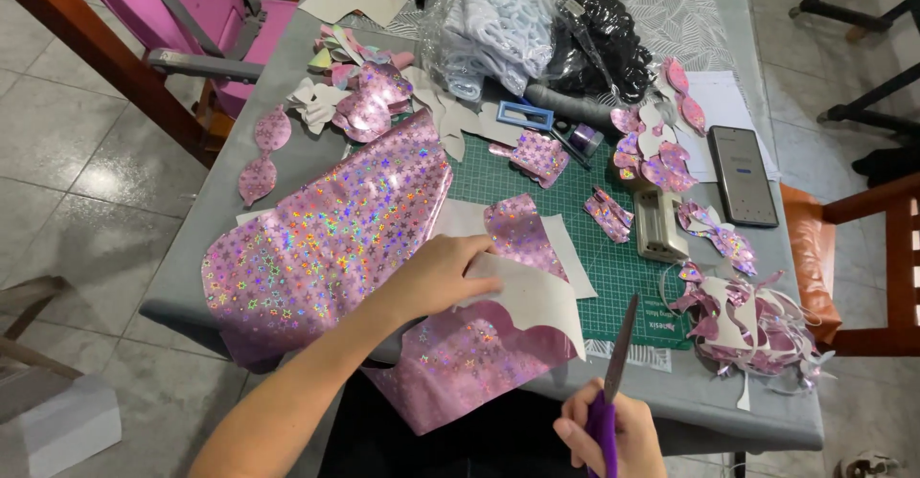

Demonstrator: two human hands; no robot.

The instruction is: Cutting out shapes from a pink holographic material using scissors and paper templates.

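My left hand (436, 275) pinches the edge of a pink holographic sheet (326, 239) whose white backing (532, 296) is folded up toward me. The sheet drapes over the table's front edge. My right hand (613, 435) grips purple-handled scissors (618, 353), blades closed and pointing up and away, just right of the white flap. A green cutting mat (613, 267) lies under the sheet's right part.
Cut pink shapes (656, 152), a pile of scraps (743, 320), a phone (743, 173), a small beige tool (659, 224), bags of white and black items (537, 28) crowd the grey table (220, 200). A wooden chair (862, 248) stands right, a pink case (182, 9) left.
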